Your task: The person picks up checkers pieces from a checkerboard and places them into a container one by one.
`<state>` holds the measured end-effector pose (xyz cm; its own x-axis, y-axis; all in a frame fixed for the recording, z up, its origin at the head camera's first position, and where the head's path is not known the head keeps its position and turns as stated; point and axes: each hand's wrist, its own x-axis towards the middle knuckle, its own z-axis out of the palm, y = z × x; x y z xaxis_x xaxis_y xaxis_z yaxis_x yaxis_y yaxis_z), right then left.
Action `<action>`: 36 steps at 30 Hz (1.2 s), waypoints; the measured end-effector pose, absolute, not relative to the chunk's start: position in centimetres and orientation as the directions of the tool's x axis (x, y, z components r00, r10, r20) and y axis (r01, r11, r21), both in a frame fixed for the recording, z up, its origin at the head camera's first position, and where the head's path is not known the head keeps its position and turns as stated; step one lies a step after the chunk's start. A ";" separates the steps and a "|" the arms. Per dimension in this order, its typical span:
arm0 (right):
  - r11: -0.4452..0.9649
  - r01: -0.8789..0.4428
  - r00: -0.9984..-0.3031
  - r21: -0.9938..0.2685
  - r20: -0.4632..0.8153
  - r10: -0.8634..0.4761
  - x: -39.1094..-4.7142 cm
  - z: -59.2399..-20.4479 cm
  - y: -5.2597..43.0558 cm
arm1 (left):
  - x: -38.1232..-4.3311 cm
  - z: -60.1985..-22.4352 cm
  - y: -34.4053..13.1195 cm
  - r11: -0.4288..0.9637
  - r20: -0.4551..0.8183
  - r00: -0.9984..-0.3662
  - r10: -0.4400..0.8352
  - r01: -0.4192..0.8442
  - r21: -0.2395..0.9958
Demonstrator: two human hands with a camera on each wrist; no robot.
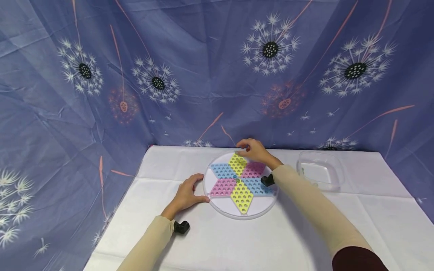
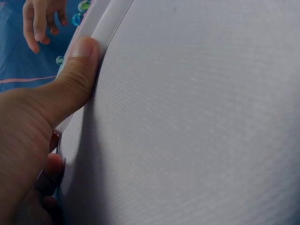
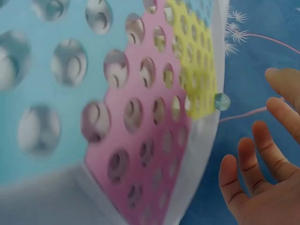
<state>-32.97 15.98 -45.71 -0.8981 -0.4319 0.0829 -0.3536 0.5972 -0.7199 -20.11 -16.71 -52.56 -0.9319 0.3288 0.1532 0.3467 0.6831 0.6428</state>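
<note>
A round white Chinese checkers board (image 1: 225,207) lies on the table, its star coloured yellow, pink and blue. My left hand (image 1: 186,192) holds the board's left rim, with the thumb (image 2: 77,63) pressed to the edge. Over the far yellow point hovers my right hand (image 1: 255,151), fingers loosely bent with nothing between them. A clear marble (image 3: 222,101) sits at that yellow tip, apart from the fingers (image 3: 251,164). Near the star's centre are a green marble (image 1: 237,181) and a blue marble (image 1: 235,177).
To the board's right stands a clear plastic container (image 1: 333,184). A white cloth (image 1: 257,241) covers the table. Behind it and at the left hangs a blue dandelion-print curtain (image 1: 210,75).
</note>
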 end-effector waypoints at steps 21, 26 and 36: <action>0.643 -0.335 -0.920 -0.689 0.091 -0.381 -34.4 -49.2 14.4 | -20.0 -52.6 -16.7 0.688 0.145 -0.936 0.322 0.336 0.643; 0.675 -0.303 -0.937 -0.672 0.082 -0.338 -34.6 -49.4 14.1 | -20.0 -52.4 -16.7 0.687 0.142 -0.937 0.319 0.332 0.646; 0.667 -0.287 -0.947 -0.688 0.099 -0.306 -34.4 -49.4 14.0 | -19.9 -52.4 -16.7 0.693 0.139 -0.937 0.320 0.332 0.640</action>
